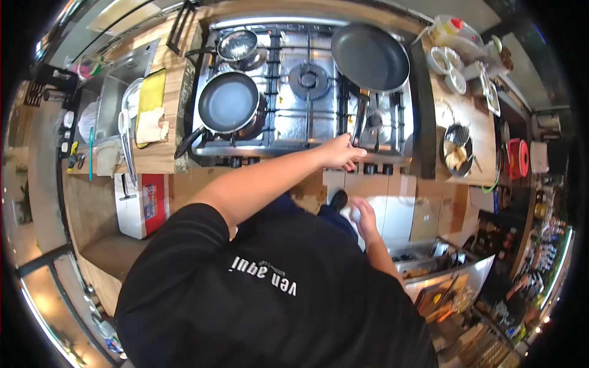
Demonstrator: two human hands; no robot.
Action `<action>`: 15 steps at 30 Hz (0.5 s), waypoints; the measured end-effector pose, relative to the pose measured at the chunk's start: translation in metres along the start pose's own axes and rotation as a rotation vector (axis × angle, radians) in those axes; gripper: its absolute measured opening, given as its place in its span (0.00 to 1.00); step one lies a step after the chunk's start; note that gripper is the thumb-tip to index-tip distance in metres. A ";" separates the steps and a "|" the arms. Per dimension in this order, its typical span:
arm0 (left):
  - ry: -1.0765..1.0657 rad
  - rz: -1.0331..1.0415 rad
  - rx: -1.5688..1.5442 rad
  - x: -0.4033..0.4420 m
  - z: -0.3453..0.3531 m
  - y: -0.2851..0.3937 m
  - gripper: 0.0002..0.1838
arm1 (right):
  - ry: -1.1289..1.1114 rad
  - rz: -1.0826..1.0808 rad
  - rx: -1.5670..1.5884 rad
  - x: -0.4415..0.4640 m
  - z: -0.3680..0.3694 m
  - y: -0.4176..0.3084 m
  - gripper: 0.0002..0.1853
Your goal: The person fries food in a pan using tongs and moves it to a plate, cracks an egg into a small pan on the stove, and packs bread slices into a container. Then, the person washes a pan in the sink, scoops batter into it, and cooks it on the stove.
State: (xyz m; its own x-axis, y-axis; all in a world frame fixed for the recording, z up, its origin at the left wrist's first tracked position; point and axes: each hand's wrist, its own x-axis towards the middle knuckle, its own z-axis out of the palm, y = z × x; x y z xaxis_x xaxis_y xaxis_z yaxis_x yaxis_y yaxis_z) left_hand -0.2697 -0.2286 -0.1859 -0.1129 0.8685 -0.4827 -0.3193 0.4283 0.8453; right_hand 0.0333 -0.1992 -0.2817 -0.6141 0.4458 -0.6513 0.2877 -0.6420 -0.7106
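Note:
My left hand [343,153] reaches across the front edge of the stove. Its fingers are bent around the handle end of a large black frying pan [370,58], which is on the right rear burner. Part of the grip is hidden. Lower down, in front of my body, my right hand [367,222] is curled at a small white thing [356,214], too unclear to name. A smaller black frying pan [229,101] rests on the left front burner. Behind it is a small metal pan [237,45]. The middle burner [308,81] is uncovered.
Left of the stove [294,147], a wooden counter holds a yellow tray [153,92], a pale cloth [152,126] and tongs [127,144]. White bowls [455,81] and a dark dish with food [457,153] stand on the right counter. A red-and-white cooler [132,205] is below left.

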 end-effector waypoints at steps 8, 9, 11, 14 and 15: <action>0.062 0.014 0.713 -0.182 -0.074 -0.059 0.19 | -0.249 0.275 0.153 0.085 0.136 0.031 0.29; 0.111 -0.045 0.727 -0.203 -0.083 -0.066 0.19 | -0.247 0.329 0.198 0.093 0.147 0.034 0.32; 0.185 -0.106 0.749 -0.241 -0.094 -0.075 0.19 | -0.339 0.356 0.358 0.103 0.160 0.038 0.34; 0.417 -0.221 0.719 -0.289 -0.092 -0.090 0.18 | -0.390 0.381 0.619 0.107 0.165 0.048 0.37; 0.488 -0.211 0.652 -0.301 -0.088 -0.094 0.18 | -0.381 0.383 0.681 0.106 0.165 0.050 0.36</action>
State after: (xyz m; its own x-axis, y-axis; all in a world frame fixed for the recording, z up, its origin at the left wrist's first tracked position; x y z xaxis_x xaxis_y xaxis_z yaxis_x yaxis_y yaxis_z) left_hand -0.2886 -0.5522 -0.1401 -0.5540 0.6127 -0.5636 0.2114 0.7583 0.6166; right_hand -0.1383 -0.2869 -0.3424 -0.8041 -0.0387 -0.5933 0.0972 -0.9930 -0.0671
